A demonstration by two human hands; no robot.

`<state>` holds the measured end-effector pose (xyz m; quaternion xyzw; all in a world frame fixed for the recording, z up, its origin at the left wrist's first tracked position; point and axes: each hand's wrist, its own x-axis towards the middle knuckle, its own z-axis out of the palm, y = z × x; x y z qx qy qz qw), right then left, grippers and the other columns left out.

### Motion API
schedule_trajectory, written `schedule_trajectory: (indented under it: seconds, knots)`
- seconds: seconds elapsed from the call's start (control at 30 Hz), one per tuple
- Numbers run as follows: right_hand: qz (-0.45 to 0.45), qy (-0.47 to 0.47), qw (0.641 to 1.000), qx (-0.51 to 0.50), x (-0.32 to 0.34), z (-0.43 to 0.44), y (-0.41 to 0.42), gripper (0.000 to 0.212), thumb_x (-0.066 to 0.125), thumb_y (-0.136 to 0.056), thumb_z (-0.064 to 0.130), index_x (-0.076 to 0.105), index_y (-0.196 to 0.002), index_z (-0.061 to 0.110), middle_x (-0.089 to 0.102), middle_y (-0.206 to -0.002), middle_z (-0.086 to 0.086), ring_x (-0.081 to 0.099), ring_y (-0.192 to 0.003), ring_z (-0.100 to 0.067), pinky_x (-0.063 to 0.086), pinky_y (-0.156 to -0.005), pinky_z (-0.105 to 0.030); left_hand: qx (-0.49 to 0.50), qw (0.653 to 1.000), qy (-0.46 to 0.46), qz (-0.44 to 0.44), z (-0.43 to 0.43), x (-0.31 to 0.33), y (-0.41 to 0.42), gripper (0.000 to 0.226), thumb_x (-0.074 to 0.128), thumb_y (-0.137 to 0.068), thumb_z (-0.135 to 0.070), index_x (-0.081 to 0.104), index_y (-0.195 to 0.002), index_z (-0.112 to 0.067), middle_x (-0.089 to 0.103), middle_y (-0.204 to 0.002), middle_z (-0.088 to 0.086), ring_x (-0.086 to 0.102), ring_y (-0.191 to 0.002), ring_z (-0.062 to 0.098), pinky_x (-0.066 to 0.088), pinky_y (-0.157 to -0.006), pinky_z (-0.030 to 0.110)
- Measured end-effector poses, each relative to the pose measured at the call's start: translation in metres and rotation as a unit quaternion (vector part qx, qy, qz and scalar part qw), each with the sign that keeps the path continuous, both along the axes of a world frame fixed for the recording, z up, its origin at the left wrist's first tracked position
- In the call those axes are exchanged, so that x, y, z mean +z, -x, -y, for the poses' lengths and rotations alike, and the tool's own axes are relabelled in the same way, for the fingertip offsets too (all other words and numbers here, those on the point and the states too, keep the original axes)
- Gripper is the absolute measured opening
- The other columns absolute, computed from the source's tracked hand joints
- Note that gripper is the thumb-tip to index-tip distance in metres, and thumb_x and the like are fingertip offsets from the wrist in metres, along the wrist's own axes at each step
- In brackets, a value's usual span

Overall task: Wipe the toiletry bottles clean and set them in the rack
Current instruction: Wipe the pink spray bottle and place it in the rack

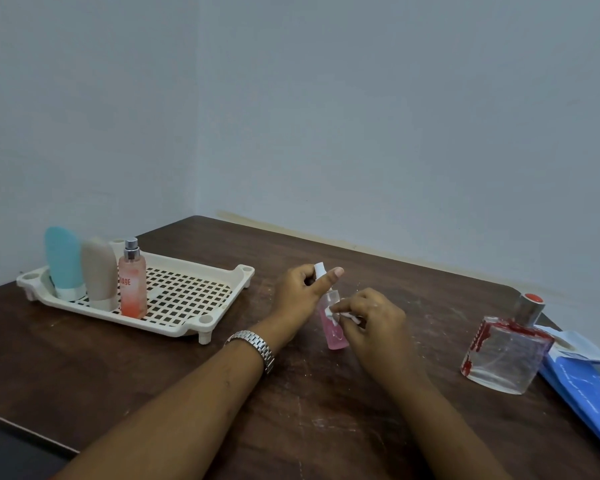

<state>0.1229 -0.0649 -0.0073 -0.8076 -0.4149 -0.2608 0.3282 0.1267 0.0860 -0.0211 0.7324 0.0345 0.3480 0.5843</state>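
Bottle point(336, 336) was being cleaned.
My left hand point(300, 289) gripped its cap end, right hand point(371, 317) pinched the tissue point(333, 313); I judged full-length strokes best.

The rack point(194, 296) sits left on the table point(326, 417) (three bottles point(99, 271) inside), the perfume flask point(506, 356) far right.

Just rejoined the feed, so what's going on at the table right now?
The person's left hand grips a small pink bottle near its white cap while the right hand pinches a white wipe against its side. Three bottles stand in the cream rack: a blue tube, a beige tube and a pink spray bottle. A clear glass bottle with a red cap waits on the table beside a blue packet.
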Motion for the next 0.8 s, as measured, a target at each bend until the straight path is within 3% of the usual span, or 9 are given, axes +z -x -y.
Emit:
schedule_trajectory:
  seconds: [0.13, 0.27, 0.37, 0.43, 0.5, 0.57, 0.67, 0.8]
  knots:
    - [-0.022, 0.004, 1.0, -0.01, 0.0022, 0.0037, -0.0038, 0.013, 0.068, -0.08, 0.006, 0.074, -0.086, 0.016, 0.054, -0.078, 0.011, 0.052, -0.066, -0.002, 0.038, -0.056, -0.006, 0.011, 1.0, -0.015, -0.008, -0.0009, 0.001, 0.0003, 0.043, 0.067, -0.082, -0.045, 0.048, -0.057, -0.017, 0.039, -0.05, -0.009, 0.035, -0.048, 0.006, 0.029, -0.048, 0.02]
    - [-0.018, -0.023, 0.999, -0.022, 0.0009, 0.0013, -0.0049, 0.013, 0.065, -0.084, 0.008, 0.073, -0.091, 0.016, 0.057, -0.085, 0.009, 0.052, -0.071, 0.0, 0.038, -0.057, -0.006, -0.015, 1.0, -0.006, -0.019, -0.0013, 0.0021, 0.0005, 0.044, 0.066, -0.084, -0.044, 0.051, -0.059, -0.012, 0.041, -0.051, -0.007, 0.036, -0.049, 0.007, 0.03, -0.05, 0.021]
    - [-0.002, -0.013, 1.0, -0.005, 0.0007, -0.0011, -0.0017, 0.013, 0.066, -0.083, 0.007, 0.073, -0.092, 0.014, 0.061, -0.089, 0.004, 0.056, -0.075, -0.006, 0.045, -0.06, -0.013, -0.035, 0.999, 0.015, -0.02, -0.0001, 0.0029, 0.0012, 0.045, 0.066, -0.084, -0.045, 0.065, -0.073, -0.001, 0.058, -0.063, 0.016, 0.049, -0.06, 0.016, 0.038, -0.059, 0.031]
    - [0.0, 0.003, 1.0, 0.006, 0.0019, 0.0003, -0.0004, 0.012, 0.068, -0.082, 0.008, 0.074, -0.09, 0.014, 0.061, -0.086, 0.004, 0.057, -0.073, -0.008, 0.05, -0.061, -0.021, -0.035, 0.999, 0.026, -0.022, 0.0007, 0.0019, 0.0002, 0.036, 0.066, -0.086, -0.043, 0.07, -0.077, -0.008, 0.067, -0.081, 0.025, 0.054, -0.068, 0.02, 0.041, -0.064, 0.033]
    - [-0.012, 0.014, 1.0, 0.002, 0.003, 0.003, -0.0018, 0.011, 0.069, -0.081, 0.009, 0.074, -0.088, 0.016, 0.059, -0.082, 0.006, 0.056, -0.07, -0.007, 0.05, -0.06, -0.022, -0.039, 0.998, 0.036, -0.024, 0.0009, 0.0012, -0.001, 0.029, 0.065, -0.086, -0.043, 0.071, -0.077, -0.016, 0.069, -0.087, 0.023, 0.057, -0.072, 0.022, 0.044, -0.067, 0.035]
    - [-0.029, 0.01, 1.0, -0.005, 0.0029, 0.0052, -0.0056, 0.011, 0.068, -0.081, 0.01, 0.074, -0.087, 0.017, 0.058, -0.08, 0.008, 0.054, -0.069, -0.004, 0.044, -0.059, -0.013, -0.064, 0.996, 0.049, -0.028, 0.001, 0.002, -0.0011, 0.027, 0.061, -0.09, -0.04, 0.07, -0.08, -0.017, 0.071, -0.084, 0.016, 0.062, -0.075, 0.021, 0.049, -0.072, 0.038]
    - [-0.025, -0.017, 0.999, -0.01, 0.0007, 0.0039, -0.0086, 0.012, 0.068, -0.081, 0.008, 0.073, -0.088, 0.016, 0.06, -0.082, 0.007, 0.054, -0.071, -0.002, 0.04, -0.06, -0.009, -0.12, 0.991, 0.047, -0.045, 0.0036, 0.0051, 0.0004, 0.031, 0.049, -0.097, -0.032, 0.066, -0.097, -0.007, 0.07, -0.083, 0.004, 0.066, -0.075, 0.012, 0.052, -0.073, 0.027]
    - [-0.005, -0.032, 0.999, -0.007, -0.0025, -0.0011, -0.0057, 0.014, 0.069, -0.081, 0.009, 0.072, -0.093, 0.016, 0.061, -0.089, 0.006, 0.055, -0.074, -0.003, 0.041, -0.06, -0.008, -0.144, 0.987, 0.05, -0.049, 0.006, 0.0077, 0.0028, 0.035, 0.04, -0.101, -0.03, 0.06, -0.108, -0.002, 0.07, -0.089, 0.006, 0.066, -0.077, 0.015, 0.054, -0.07, 0.023]
